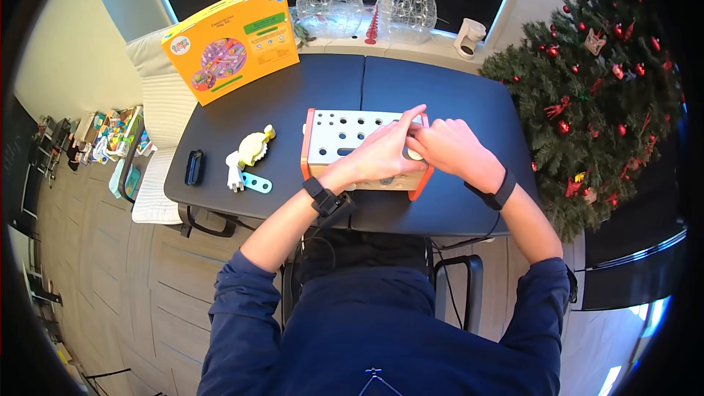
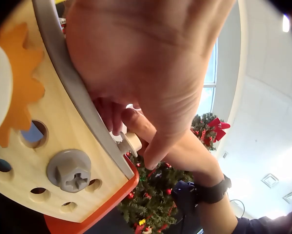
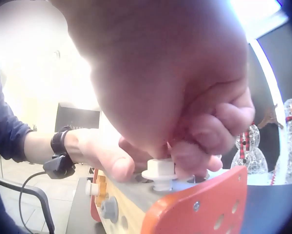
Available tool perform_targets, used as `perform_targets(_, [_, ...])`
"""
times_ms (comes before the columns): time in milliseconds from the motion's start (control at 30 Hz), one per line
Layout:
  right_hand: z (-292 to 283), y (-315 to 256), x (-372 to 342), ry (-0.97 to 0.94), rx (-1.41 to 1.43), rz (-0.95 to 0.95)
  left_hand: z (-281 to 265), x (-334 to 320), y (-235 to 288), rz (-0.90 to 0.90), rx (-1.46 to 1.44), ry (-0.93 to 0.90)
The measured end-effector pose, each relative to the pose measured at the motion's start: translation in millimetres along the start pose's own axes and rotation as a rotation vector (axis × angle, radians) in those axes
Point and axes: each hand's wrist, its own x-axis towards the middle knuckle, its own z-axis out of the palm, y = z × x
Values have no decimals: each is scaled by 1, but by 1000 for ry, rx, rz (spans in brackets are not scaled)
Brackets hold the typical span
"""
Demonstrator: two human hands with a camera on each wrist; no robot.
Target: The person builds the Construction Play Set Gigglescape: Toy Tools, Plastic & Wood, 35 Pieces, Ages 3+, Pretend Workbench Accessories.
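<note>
A toy workbench with a grey holed top and orange end panels stands on the dark table. At its right end a white bolt sits upright in the top, its flange slightly above the surface. My right hand bends over it from above, fingers curled, with fingertips against the bolt head. Beside it, my left hand lies across the top with the index finger stretched out and the thumb near the bolt. A grey bolt and an orange gear are on the wooden front.
Left on the table lie a yellow toy piece, a light blue holed strip and a black object. A yellow box stands at the back left. A decorated tree is close on the right.
</note>
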Motion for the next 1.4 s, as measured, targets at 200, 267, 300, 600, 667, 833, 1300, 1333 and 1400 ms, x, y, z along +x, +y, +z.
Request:
perform_targets(200, [21, 20, -11, 324, 237, -315, -1, -1, -9, 60, -34, 15])
perform_targets(267, [21, 24, -11, 235, 304, -372, -4, -1, -12, 68, -3, 9])
perform_targets(300, [20, 22, -10, 199, 283, -298, -4, 0, -11, 41, 4, -7])
perform_targets(600, [3, 3, -7, 26, -14, -87, 4, -1, -8, 73, 44, 41])
perform_targets(667, [21, 20, -11, 321, 155, -267, -3, -2, -2, 18, 3, -10])
perform_targets(833, [24, 22, -7, 135, 262, -263, -9, -2, 4, -30, 5, -43])
perform_targets(1300, [11, 18, -16, 103, 289, -281, -7, -5, 0, 11, -123, -10])
perform_targets(1333, [14, 17, -15, 118, 275, -275, -7, -4, -1, 10, -118, -12])
perform_targets(1400, [20, 15, -11, 139, 209, -239, -7, -5, -2, 5, -99, -14])
